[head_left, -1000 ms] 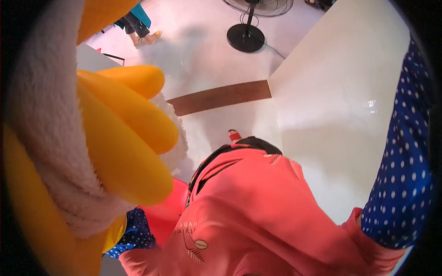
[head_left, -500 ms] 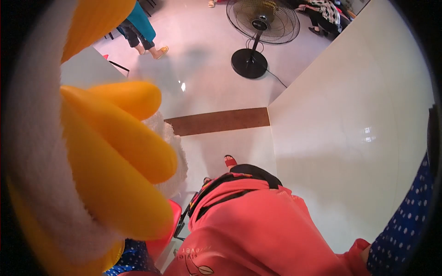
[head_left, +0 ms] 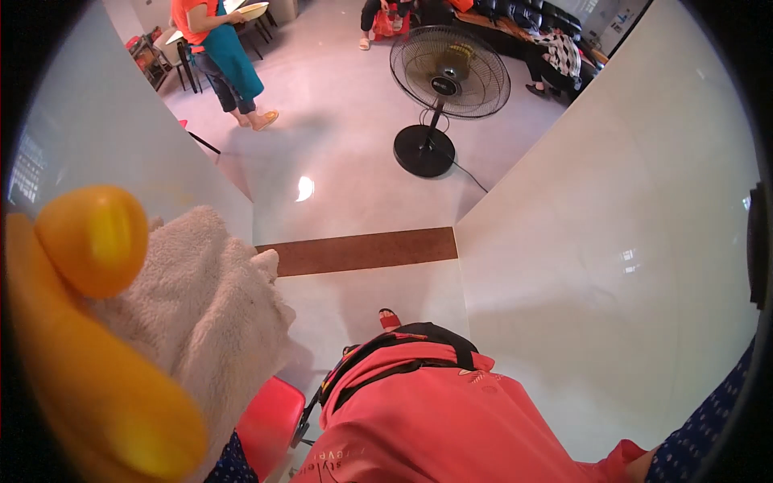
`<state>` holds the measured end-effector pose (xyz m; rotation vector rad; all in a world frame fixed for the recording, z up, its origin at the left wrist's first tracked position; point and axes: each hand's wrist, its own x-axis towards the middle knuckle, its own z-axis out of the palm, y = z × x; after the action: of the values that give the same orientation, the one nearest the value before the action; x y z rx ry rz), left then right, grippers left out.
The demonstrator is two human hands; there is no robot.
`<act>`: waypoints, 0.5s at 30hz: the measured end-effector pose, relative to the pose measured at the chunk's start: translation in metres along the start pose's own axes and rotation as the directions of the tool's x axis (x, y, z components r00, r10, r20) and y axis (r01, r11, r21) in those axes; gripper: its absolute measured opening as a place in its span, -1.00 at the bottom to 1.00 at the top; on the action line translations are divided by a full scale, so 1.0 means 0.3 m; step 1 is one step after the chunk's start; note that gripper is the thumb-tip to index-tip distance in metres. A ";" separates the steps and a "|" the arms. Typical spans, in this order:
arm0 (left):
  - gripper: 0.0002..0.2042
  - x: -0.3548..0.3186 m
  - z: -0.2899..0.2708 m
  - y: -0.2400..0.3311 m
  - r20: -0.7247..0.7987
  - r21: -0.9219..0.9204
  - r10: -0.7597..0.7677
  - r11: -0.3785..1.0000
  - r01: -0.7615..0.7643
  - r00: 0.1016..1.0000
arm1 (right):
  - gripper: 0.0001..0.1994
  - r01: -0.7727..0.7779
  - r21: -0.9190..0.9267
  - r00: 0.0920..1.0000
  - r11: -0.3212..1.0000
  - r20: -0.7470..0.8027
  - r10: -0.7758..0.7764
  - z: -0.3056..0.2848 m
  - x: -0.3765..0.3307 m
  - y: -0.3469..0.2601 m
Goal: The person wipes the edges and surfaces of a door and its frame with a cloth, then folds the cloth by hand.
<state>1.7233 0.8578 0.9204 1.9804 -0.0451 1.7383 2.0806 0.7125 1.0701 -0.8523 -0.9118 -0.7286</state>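
In a yellow rubber glove, my left hand is very close to the camera at the left edge, its fingers bent round a white fluffy towel. The towel hangs in folds to the right of the glove, and part of the hand is cut off by the picture's rim. A blue dotted oversleeve shows below the towel. Another dotted oversleeve covers my right forearm at the lower right. My right hand lies outside the picture.
Glossy pale walls stand on the left and right. A brown floor strip crosses the opening. Beyond it are a black standing fan and a person in a teal apron. A red chair is beside me.
My left hand and the towel have shifted left and lower, uncovering the left wall and more towel. The view has tilted up, showing more of the far room. The person in the apron now shows higher up.
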 end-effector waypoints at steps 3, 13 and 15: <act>-0.45 0.082 -0.026 0.096 0.012 -0.086 -0.034 0.996 0.035 0.999 | -0.67 -0.003 -0.047 1.000 0.999 -0.017 0.003 -0.058 0.070 -0.071; -0.44 0.225 -0.222 0.490 -0.083 -0.133 -0.233 0.966 0.221 0.969 | -0.68 -0.018 0.081 1.000 0.997 -0.022 0.020 -0.004 0.269 -0.301; -0.44 0.259 -0.252 0.543 -0.097 -0.152 -0.276 0.954 0.260 0.956 | -0.68 -0.022 0.085 0.999 0.996 -0.024 0.024 -0.017 0.307 -0.337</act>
<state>1.6120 0.7675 1.0537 1.6953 0.1353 1.6243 2.0386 0.6442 1.1809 -0.7760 -0.9034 -0.6741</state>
